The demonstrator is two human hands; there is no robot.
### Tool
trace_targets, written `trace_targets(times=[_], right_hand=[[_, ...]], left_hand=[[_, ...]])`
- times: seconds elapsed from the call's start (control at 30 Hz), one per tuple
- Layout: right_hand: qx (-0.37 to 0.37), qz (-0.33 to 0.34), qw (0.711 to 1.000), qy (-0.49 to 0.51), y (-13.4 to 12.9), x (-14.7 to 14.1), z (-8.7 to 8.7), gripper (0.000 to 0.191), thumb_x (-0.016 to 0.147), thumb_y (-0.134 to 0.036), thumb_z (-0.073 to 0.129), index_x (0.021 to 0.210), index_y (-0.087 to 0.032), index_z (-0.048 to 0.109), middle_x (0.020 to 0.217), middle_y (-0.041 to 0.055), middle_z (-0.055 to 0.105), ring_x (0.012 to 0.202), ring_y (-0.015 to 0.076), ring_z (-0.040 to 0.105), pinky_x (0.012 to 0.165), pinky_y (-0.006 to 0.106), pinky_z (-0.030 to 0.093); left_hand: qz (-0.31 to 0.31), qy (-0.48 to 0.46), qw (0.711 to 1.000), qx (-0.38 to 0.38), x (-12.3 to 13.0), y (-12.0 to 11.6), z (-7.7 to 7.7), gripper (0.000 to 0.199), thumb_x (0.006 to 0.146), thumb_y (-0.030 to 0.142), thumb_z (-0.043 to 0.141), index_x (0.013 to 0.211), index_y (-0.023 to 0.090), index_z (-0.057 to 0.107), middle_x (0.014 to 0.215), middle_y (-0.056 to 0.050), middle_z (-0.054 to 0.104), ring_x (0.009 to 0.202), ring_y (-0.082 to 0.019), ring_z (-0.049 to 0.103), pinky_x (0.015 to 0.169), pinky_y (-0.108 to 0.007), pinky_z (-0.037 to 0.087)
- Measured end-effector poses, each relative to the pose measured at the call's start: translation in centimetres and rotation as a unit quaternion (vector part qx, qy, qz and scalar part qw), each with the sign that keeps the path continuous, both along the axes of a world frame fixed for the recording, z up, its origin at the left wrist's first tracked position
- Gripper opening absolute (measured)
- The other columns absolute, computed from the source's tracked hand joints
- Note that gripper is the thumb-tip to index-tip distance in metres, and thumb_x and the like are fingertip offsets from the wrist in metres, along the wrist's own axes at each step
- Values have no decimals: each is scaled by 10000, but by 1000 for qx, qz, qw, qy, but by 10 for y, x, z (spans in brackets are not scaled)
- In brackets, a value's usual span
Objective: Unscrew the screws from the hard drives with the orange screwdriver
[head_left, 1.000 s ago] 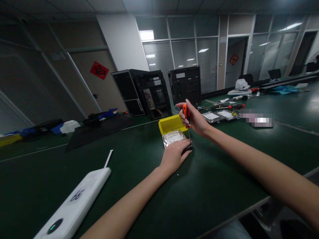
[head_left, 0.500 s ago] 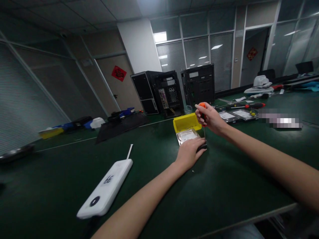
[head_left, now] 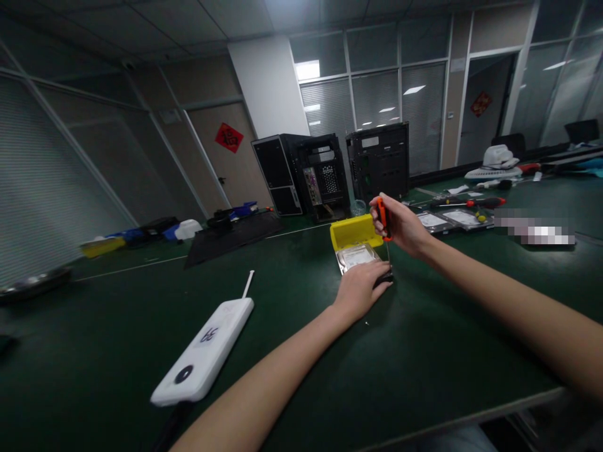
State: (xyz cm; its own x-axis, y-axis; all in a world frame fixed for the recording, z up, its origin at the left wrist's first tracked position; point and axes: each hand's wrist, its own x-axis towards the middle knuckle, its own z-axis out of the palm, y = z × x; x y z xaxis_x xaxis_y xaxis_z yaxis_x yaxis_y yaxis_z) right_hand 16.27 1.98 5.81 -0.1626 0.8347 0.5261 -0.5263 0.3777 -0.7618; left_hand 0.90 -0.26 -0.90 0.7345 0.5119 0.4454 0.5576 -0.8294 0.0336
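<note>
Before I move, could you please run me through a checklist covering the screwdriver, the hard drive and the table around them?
1. Right hand has its grip on the screwdriver: ok.
2. Left hand rests on the hard drive: ok.
3. Screwdriver roughly upright: ok.
4. Screwdriver tip seated: cannot tell, the left fingers obscure it.
5. Table free of loose bits by the left wrist: not ok, a tiny pale piece lies there.
6. White device apart from the drive: ok.
</note>
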Motion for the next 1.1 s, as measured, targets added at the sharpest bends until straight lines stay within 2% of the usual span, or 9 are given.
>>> trace_targets(times=[0.1, 0.27, 0.37, 0.47, 0.63, 0.73, 0.8, 0.97, 1.1], right_hand=[[2, -26, 1000, 3, -2, 0, 1, 229, 776, -396, 577, 810, -188, 487, 765, -17, 520, 535, 66, 459, 456, 202, 344], [-2, -13, 1000, -15, -3, 1, 1, 278, 760, -425, 592, 772, -213, 413, 588, -66, 447, 397, 44, 317, 369, 185, 171], [-8, 7, 1000, -11, -3, 2, 2, 332, 789, -543, 494, 796, -213, 460, 524, -72, 367, 369, 46, 263, 373, 194, 148], [-12, 19, 1000, -14, -3, 2, 3, 382, 805, -570, 442, 806, -197, 524, 540, -53, 382, 385, 55, 297, 379, 206, 183], [-18, -4, 1000, -16, -4, 3, 3, 319, 815, -475, 496, 743, -170, 560, 606, -8, 499, 484, 81, 448, 463, 224, 335], [-14, -19, 999, -28, -5, 2, 3, 294, 810, -450, 519, 748, -166, 562, 606, 1, 532, 513, 92, 483, 506, 233, 375], [-1, -27, 999, -32, -5, 1, 3, 267, 794, -431, 551, 753, -168, 547, 599, -7, 531, 491, 83, 469, 470, 220, 350], [9, -25, 999, -33, -4, 1, 3, 296, 752, -463, 591, 758, -191, 475, 585, -47, 500, 368, 41, 338, 358, 202, 163], [-3, 20, 1000, -22, -5, 2, 4, 392, 798, -569, 454, 855, -188, 527, 556, -48, 461, 368, 45, 316, 375, 206, 197]], left_hand=[[0, 3, 1000, 2, 0, 0, -1, 298, 866, 273, 527, 1157, 217, 546, 1222, -32, 583, 1131, -181, 525, 973, -332, 409], [1, 7, 1000, 1, 0, -1, 1, 292, 862, 257, 530, 1153, 226, 547, 1221, -27, 584, 1131, -182, 524, 959, -335, 420], [-1, 6, 1000, 0, -1, -1, 1, 290, 863, 252, 527, 1151, 230, 548, 1226, -24, 580, 1132, -182, 523, 962, -334, 416], [-1, 6, 1000, 0, -1, 0, 1, 292, 861, 259, 530, 1150, 221, 551, 1230, -30, 577, 1137, -185, 519, 968, -328, 411], [-1, 5, 1000, -1, -1, 0, 0, 285, 869, 268, 520, 1147, 213, 550, 1228, -32, 578, 1137, -182, 519, 969, -327, 409], [0, 5, 1000, -1, 0, 0, 0, 287, 871, 270, 517, 1151, 213, 546, 1226, -29, 580, 1136, -181, 520, 971, -326, 406], [1, 6, 1000, -1, 0, 0, 0, 288, 874, 271, 512, 1153, 210, 545, 1226, -31, 579, 1136, -180, 520, 975, -322, 402], [-5, 5, 1000, 1, 0, 0, 1, 289, 873, 265, 514, 1153, 201, 543, 1230, -34, 576, 1131, -180, 521, 971, -314, 401], [-6, 9, 1000, 1, -1, 1, 0, 290, 866, 265, 524, 1148, 199, 545, 1222, -35, 581, 1128, -185, 523, 965, -316, 405]])
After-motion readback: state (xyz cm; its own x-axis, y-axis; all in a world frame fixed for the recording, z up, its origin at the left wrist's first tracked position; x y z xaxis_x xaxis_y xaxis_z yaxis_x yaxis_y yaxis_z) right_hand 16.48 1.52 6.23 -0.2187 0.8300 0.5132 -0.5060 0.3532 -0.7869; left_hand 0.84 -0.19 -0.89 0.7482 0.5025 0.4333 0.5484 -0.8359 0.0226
